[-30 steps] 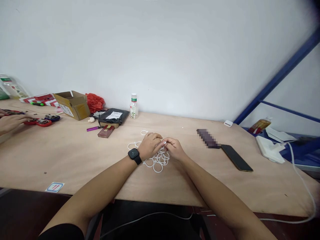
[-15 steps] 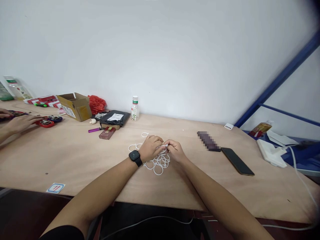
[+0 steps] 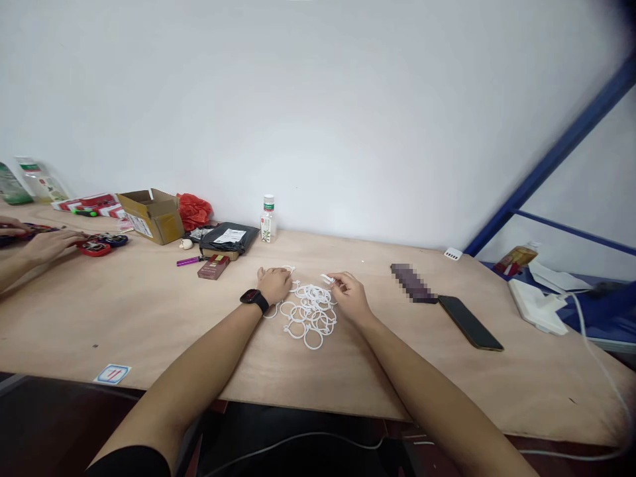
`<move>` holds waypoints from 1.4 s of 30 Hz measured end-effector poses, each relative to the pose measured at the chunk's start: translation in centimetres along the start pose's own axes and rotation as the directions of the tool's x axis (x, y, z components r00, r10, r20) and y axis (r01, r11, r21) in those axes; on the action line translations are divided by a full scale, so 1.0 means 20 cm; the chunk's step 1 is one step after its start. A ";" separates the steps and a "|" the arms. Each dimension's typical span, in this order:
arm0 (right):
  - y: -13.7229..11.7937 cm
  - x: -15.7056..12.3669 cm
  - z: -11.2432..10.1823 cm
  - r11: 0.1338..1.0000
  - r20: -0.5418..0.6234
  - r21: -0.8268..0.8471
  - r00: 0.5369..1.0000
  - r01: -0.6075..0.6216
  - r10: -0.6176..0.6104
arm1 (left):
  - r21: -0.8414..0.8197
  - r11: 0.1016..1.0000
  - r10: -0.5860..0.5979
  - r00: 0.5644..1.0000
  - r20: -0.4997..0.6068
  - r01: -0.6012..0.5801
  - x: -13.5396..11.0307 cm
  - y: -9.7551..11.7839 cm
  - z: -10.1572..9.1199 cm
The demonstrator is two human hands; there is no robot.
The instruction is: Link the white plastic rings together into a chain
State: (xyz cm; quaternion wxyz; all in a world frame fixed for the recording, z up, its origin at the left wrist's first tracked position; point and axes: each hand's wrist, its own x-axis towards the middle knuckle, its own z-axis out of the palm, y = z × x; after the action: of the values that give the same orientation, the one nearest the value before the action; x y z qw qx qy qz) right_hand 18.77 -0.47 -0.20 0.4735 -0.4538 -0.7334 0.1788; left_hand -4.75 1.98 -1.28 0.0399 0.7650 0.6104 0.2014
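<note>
A loose pile of white rings [image 3: 313,339], thin hoops with small tabs, lies on the table between my hands. My right hand [image 3: 352,296] is closed at the right of the pile, pinching a white ring [image 3: 326,279] between thumb and fingers just above the others. My left hand [image 3: 275,286] is curled at the pile's upper left with its knuckles up. Next to its fingers a separate white ring [image 3: 289,268] shows in part. The left fingertips are mostly hidden, so what they hold, if anything, cannot be made out.
A maroon box [image 3: 213,266], purple lighter [image 3: 187,261], black parcel [image 3: 231,238], bottle [image 3: 267,218] and cardboard box [image 3: 152,215] stand left and behind. A phone [image 3: 470,322] and white power strip [image 3: 536,306] lie right. Another person's hands [image 3: 50,245] work far left.
My hands have parted: the left moved left, away from the pile's middle toward the separate ring. My right hand stays near its place with a ring in it. More of the pile shows.
</note>
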 end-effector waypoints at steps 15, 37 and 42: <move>0.01 -0.01 0.01 0.994 0.177 -0.074 0.982 0.086 -0.072 | 0.080 0.992 -0.091 0.995 -0.036 0.093 0.01 -0.01 -0.01; -0.02 -0.02 0.00 0.982 0.174 -0.002 0.967 0.191 -0.188 | -0.355 0.772 0.433 0.845 -0.313 -0.527 -0.10 0.24 -0.07; -0.04 -0.02 0.01 0.976 0.198 0.004 0.956 0.219 -0.216 | -0.315 0.776 0.448 0.829 -0.335 -0.547 -0.11 0.27 -0.07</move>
State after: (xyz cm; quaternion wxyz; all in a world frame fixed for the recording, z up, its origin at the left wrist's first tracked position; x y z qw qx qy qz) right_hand 18.30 -1.32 0.09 0.4109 -0.3548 -0.8238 0.1631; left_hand -0.73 -1.79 1.03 0.0651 0.8448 0.3306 0.4157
